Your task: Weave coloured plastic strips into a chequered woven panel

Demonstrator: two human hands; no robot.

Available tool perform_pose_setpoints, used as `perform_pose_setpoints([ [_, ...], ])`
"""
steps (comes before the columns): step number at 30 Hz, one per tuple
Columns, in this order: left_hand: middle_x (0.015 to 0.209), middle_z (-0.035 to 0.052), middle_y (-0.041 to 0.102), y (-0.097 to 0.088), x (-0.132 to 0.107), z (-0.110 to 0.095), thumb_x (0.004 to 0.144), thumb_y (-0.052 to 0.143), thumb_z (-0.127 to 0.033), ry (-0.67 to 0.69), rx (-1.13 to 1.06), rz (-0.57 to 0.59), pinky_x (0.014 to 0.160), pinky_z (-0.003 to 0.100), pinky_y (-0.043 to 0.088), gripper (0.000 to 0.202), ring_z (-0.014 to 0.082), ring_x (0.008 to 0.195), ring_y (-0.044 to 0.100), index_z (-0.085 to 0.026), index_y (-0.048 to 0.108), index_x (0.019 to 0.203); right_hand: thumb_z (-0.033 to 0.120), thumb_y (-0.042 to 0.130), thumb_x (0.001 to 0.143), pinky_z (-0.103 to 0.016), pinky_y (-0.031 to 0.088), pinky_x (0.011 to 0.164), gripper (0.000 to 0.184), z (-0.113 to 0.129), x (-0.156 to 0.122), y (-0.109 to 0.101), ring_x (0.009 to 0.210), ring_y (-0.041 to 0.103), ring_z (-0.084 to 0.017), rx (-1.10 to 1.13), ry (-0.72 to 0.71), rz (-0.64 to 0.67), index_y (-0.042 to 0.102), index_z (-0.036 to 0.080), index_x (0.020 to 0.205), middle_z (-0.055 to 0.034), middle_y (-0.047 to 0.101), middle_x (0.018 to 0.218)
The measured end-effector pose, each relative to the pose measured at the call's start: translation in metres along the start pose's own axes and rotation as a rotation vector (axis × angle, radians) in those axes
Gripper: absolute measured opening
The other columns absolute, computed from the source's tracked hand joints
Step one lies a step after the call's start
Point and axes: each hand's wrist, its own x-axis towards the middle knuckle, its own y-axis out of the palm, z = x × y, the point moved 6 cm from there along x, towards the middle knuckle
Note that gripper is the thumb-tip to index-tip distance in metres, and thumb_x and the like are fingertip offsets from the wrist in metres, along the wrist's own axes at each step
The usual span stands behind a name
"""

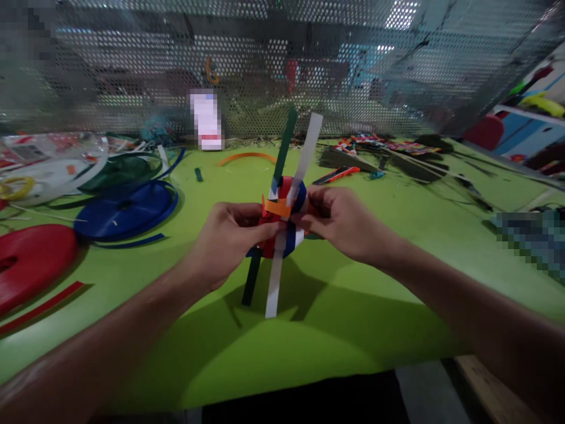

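Both hands hold a small woven ball of plastic strips (285, 215) above the green table (335, 318). The ball is made of red, blue, white and orange bands. A long white strip (291, 218) and a dark green strip (270, 203) pass through it, sticking out above and below. My left hand (229, 238) is closed on the ball's left side, thumb on its front. My right hand (338, 221) pinches the ball's right side with closed fingers.
Coils of strapping lie at the left: a blue roll (126, 211), a red roll (30, 259), a dark green roll (119, 171) and a white roll (48, 171). Loose strips and woven pieces (379, 144) lie at the back. A perforated metal screen (282, 65) stands behind the table.
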Motion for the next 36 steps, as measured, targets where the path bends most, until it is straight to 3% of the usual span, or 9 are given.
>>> perform_pose_setpoints([
  [7,0.083,0.0029,0.078,0.004,0.002,0.002,0.067,0.085,-0.017,-0.012,-0.113,-0.003,0.066,0.022,0.057,0.022,0.0115,0.067,0.068,-0.017,0.080,0.089,0.045,0.075,0.076,-0.027,0.033,0.050,0.035,-0.001,0.001,-0.004,0.057,0.041,-0.011,-0.011,-0.002,-0.088,0.051,0.021,0.068,0.0034,0.047,0.063],
  [11,0.081,0.0014,0.076,0.003,0.002,0.000,0.068,0.085,-0.020,0.047,-0.081,-0.041,0.063,0.024,0.057,0.021,0.0128,0.067,0.067,-0.017,0.077,0.087,0.046,0.074,0.077,-0.027,0.030,0.048,0.034,-0.001,0.000,-0.004,0.055,0.039,-0.011,0.018,0.029,-0.108,0.051,0.022,0.071,0.0042,0.046,0.062],
  [17,0.085,0.0045,0.077,-0.006,0.000,-0.007,0.084,0.073,-0.040,0.170,0.156,-0.143,0.068,0.029,0.057,0.022,0.0170,0.071,0.069,-0.019,0.079,0.090,0.042,0.077,0.076,-0.028,0.032,0.047,0.032,-0.007,0.000,-0.008,0.054,0.041,-0.012,0.076,0.045,-0.185,0.051,0.023,0.071,0.0041,0.046,0.061],
  [21,0.094,0.0038,0.077,-0.012,-0.001,-0.017,0.082,0.076,-0.035,0.287,0.285,-0.203,0.073,0.026,0.056,0.014,0.0177,0.083,0.069,-0.023,0.082,0.087,0.044,0.079,0.074,-0.028,0.029,0.045,0.034,-0.010,0.001,-0.007,0.050,0.038,-0.010,0.136,0.062,-0.164,0.052,0.023,0.074,0.0051,0.046,0.060],
  [27,0.088,0.0039,0.080,-0.009,0.000,-0.017,0.078,0.079,-0.026,0.132,0.204,-0.150,0.077,0.030,0.060,0.017,0.0182,0.076,0.072,-0.021,0.082,0.094,0.047,0.080,0.072,-0.026,0.025,0.044,0.037,-0.012,0.001,-0.005,0.047,0.033,-0.008,0.196,0.078,-0.132,0.053,0.022,0.074,0.0073,0.043,0.058],
  [36,0.084,0.0033,0.080,-0.006,0.000,-0.017,0.076,0.077,-0.019,0.105,0.129,-0.099,0.073,0.029,0.062,0.015,0.0182,0.075,0.073,-0.021,0.082,0.090,0.044,0.078,0.076,-0.028,0.032,0.051,0.034,-0.006,0.001,-0.005,0.058,0.040,-0.011,0.013,0.025,-0.095,0.053,0.022,0.071,0.0035,0.048,0.066],
])
